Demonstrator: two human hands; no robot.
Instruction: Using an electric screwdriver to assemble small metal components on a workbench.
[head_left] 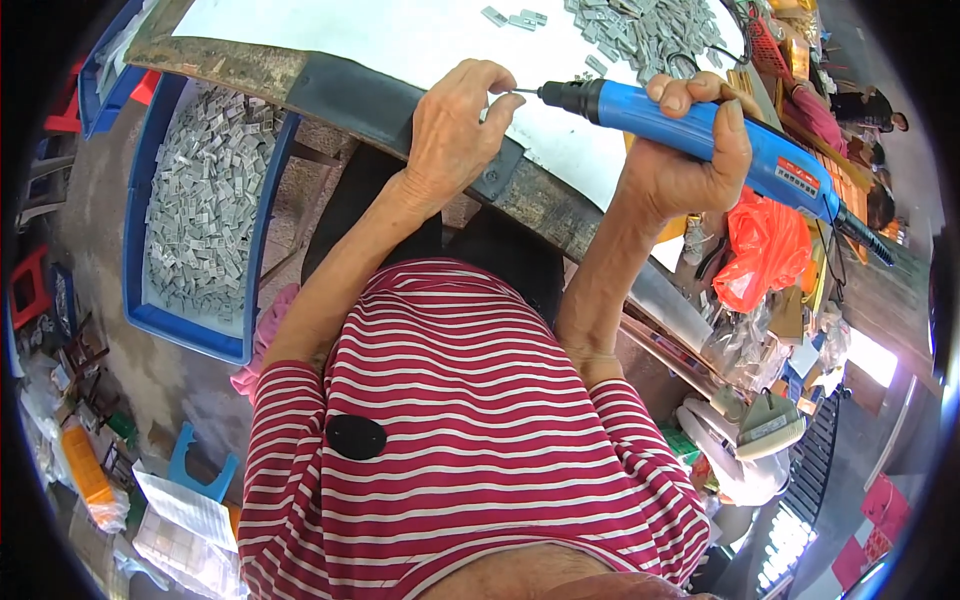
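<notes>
My right hand [690, 150] is wrapped round a blue electric screwdriver [765, 165] with a black nose, which lies almost level and points left. Its thin bit [526, 91] reaches to the fingertips of my left hand [455, 125]. There the thumb and forefinger are curled into a pinch at the bit's tip; whatever sits between them is too small and hidden to name. Just beyond, small grey metal pieces [645, 35] lie in a pile on the white table sheet [400, 40], with a few loose ones [522, 20] to the pile's left.
At my left, a blue tray [245, 345] holds many more small grey pieces. The worn table edge [545, 215] runs in front of me. A red plastic bag [760, 245] hangs at the right, beside the screwdriver's cable [832, 265]. A blue stool [200, 465] stands lower left.
</notes>
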